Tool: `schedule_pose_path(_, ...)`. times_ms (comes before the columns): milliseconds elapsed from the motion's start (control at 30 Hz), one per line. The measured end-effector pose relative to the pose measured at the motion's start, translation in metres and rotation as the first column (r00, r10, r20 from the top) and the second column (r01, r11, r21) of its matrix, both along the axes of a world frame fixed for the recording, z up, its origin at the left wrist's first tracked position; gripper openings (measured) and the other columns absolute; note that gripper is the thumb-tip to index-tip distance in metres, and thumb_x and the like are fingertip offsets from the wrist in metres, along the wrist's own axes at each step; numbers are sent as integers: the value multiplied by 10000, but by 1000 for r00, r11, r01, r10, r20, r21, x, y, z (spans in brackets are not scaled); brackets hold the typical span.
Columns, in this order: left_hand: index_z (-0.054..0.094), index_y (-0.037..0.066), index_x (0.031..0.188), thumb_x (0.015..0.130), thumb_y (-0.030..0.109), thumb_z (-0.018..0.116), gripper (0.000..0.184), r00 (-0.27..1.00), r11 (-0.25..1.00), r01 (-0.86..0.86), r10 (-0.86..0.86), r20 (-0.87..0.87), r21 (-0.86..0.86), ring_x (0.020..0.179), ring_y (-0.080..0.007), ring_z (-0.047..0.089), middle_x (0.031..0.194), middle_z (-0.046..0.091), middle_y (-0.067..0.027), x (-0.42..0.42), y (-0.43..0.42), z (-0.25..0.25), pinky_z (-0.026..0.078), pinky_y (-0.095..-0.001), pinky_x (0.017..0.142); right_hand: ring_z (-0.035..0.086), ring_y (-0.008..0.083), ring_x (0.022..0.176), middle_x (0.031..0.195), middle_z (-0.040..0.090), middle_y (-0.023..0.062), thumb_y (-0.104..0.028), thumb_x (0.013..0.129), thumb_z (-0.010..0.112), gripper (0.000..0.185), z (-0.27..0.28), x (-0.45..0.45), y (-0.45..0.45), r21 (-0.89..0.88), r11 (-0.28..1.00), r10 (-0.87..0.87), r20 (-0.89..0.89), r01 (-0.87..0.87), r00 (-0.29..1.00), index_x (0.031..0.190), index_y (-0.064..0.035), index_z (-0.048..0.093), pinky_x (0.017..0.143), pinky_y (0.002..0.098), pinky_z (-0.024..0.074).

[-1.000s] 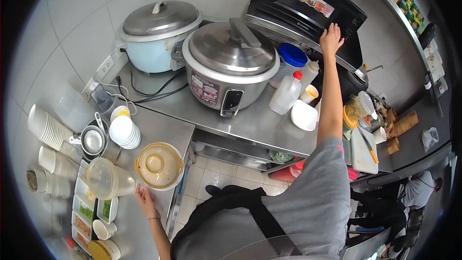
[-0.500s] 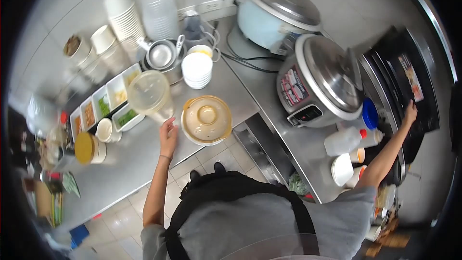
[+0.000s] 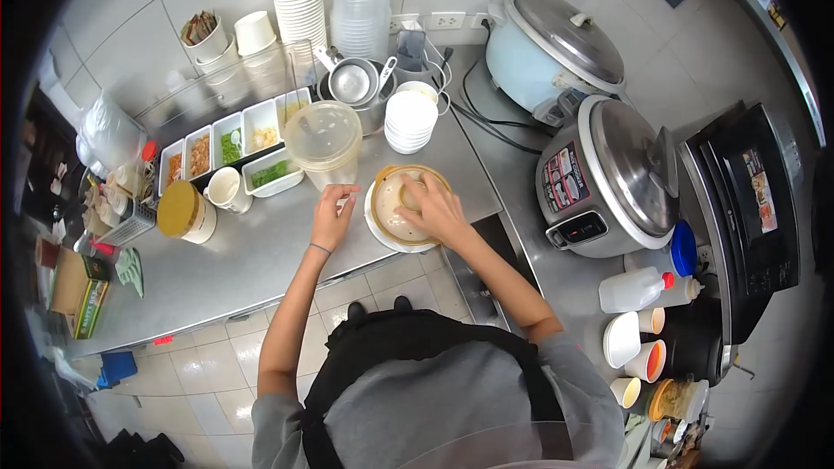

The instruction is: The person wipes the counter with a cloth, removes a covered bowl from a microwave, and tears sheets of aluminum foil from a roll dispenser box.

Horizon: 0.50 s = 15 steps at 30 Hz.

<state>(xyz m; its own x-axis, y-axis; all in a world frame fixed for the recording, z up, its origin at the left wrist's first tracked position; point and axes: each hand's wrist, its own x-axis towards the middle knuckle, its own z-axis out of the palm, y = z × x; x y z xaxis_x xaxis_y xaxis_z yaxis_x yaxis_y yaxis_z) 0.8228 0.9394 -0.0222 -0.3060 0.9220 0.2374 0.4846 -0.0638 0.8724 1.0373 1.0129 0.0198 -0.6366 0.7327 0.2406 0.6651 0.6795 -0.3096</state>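
A tan lidded pot (image 3: 388,208) rests on a white plate (image 3: 374,227) near the counter's front edge. My right hand (image 3: 434,208) is over the lid, its fingers wrapped round the round knob. To the left of the pot, my left hand (image 3: 334,216) is raised with its fingers apart and nothing in it. Just behind that hand stands a clear lidded tub (image 3: 323,141). A stack of white bowls (image 3: 410,122) is behind the pot.
Food trays (image 3: 233,143), a yellow-lidded jar (image 3: 185,213) and a paper cup (image 3: 228,190) are on the left. Two rice cookers (image 3: 599,178) and a black oven (image 3: 751,200) stand on the right. Cup stacks (image 3: 300,4) line the wall.
My right hand has left the black oven and taken hold of the pot lid's knob. The view has turned toward the left counter. My left hand stays beside the pot.
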Motion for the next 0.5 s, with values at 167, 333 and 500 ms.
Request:
schedule_pose_path(167,644,75,1002,847,46,554,182,991,997,74,-76,-114,-21,845,-216,620,1011,591,-103,-5,0,2,517,-298,688,606,353,796,1047,479,150,-366,708,686,517,-9,0,11,44,996,75,-92,-71,993,1135,-98,573,657,446,506)
schedule_pose_path(333,634,78,959,816,51,565,161,925,991,130,-118,-361,9,839,-259,614,978,579,-121,-3,14,13,522,-348,675,612,333,772,998,497,132,-352,686,705,476,35,12,12,110,993,55,-103,-44,993,1072,-90,610,643,429,509)
schedule_pose_path(500,620,101,910,773,90,581,143,715,973,218,-104,-691,78,886,-259,598,1033,540,-101,14,47,9,527,-375,643,613,321,745,959,507,125,-338,688,696,446,61,40,14,140,987,-75,-75,84,994,1046,-83,618,629,417,508)
